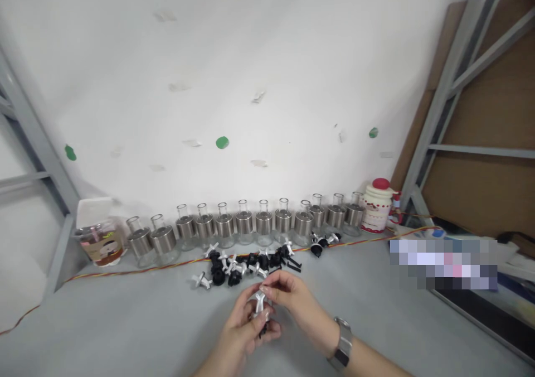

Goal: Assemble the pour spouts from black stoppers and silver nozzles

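Both of my hands meet low in the middle of the view, above the grey tabletop. My left hand (241, 325) is closed around a small fitting (259, 303) with a silver, forked upper part and a black lower end. Thumb and forefinger of my right hand (290, 294) pinch the top of this same silver part; the exact contact is partly hidden. Just beyond my fingers lies a loose pile of similar silver-and-black fittings (234, 268). Behind the pile, several glass bottles (264, 223) with brushed metal sleeves and open necks stand in a row.
A twisted red-and-yellow wire (171, 264) runs across the table (125, 321). At the left stands a clear cup (100, 243) with a printed label; at the right, a cream jar (376, 207) with a red knob. A dark flat item (485, 315) lies at the right edge.
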`<state>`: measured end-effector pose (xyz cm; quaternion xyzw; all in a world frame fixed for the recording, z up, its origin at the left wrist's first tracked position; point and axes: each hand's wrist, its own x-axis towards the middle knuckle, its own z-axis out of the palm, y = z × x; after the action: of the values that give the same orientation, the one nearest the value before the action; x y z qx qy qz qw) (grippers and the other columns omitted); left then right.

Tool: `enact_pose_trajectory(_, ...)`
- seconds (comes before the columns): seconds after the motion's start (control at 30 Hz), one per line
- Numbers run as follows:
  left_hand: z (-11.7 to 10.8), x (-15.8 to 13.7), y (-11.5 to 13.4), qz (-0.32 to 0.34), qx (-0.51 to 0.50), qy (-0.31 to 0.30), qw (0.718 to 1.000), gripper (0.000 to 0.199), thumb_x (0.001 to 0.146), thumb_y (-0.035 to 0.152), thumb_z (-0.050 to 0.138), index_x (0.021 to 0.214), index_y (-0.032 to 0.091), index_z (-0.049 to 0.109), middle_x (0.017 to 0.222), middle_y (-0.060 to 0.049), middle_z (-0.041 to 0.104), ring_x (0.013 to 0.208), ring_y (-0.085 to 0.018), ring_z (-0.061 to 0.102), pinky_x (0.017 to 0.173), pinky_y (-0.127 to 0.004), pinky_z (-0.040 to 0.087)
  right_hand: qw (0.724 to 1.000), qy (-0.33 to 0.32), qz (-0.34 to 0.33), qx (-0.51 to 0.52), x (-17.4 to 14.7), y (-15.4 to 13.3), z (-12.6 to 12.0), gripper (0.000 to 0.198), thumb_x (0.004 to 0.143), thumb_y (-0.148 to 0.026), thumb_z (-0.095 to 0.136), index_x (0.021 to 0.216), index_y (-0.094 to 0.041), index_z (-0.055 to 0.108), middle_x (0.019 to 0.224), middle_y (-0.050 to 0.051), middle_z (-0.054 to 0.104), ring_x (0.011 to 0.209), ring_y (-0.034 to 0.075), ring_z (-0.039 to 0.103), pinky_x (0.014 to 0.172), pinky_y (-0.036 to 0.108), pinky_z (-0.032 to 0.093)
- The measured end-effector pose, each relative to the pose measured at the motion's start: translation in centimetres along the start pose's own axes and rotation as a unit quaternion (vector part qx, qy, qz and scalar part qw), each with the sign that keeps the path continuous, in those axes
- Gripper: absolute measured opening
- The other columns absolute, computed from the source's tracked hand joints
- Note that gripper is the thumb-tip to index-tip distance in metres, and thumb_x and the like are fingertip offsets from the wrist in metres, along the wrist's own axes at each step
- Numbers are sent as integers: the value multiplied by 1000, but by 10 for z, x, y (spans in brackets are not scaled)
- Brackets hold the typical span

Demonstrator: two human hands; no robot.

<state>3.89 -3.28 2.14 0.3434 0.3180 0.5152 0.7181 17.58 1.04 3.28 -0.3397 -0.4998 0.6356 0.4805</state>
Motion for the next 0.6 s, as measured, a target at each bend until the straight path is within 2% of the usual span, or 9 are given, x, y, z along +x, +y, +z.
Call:
enact_pose_trajectory(0.37, 7, -5, 12, 5, -32, -33, 999, 40, 67, 28, 71, 105, 24, 58, 81, -2, 64, 71, -20, 64, 78, -42, 46, 997, -25, 12, 76, -4, -1, 0, 23, 62, -30, 73, 70, -17, 57, 59, -3, 59, 55, 10, 52, 55, 23, 39)
enact_pose_trajectory(0.6, 6, -3, 10, -2, -27, -38, 999, 42, 67, 28, 71, 106, 24, 57, 81, -3, 64, 69, -19, 63, 76, -42, 46, 999, -25, -3, 45, 1, 6, 0, 26, 61, -33, 73, 69, -18, 54, 58, -4, 57, 51, 10, 49, 54, 24, 39)
